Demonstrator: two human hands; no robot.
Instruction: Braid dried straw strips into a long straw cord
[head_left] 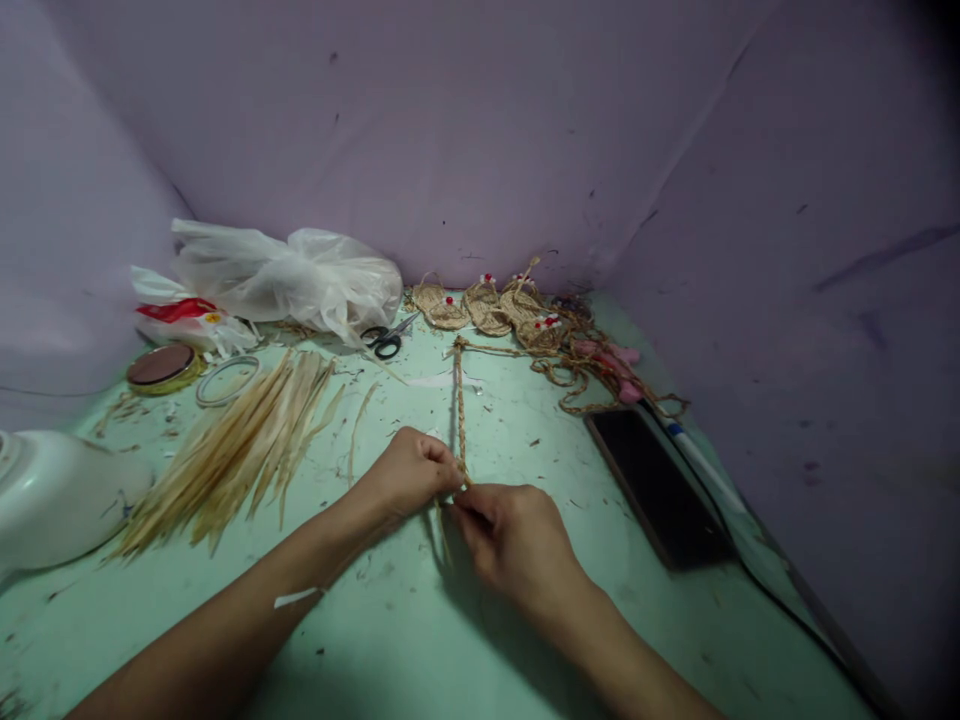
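A thin braid of straw-coloured fibre (460,400) runs down the middle of the green tabletop, and its near end is between my hands. My left hand (420,465) pinches the braid's end from the left, fingers closed. Just below and to the right, my right hand (517,530) is closed too, its thumb and fingertips pinching strands at the same end. Loose strand ends hang beneath my fingers. The braid's far end bends right toward a tangle of braided cord (570,375). Exactly which strand each hand grips is partly hidden by the fingers.
Dry fibre strips (232,450) lie at left, near a white container (60,495), a tape roll (229,381) and a round tin (161,368). Behind are plastic bags (292,270), scissors (386,340) and woven pieces with red beads (487,308). A phone (656,485) and black cable (780,590) lie right.
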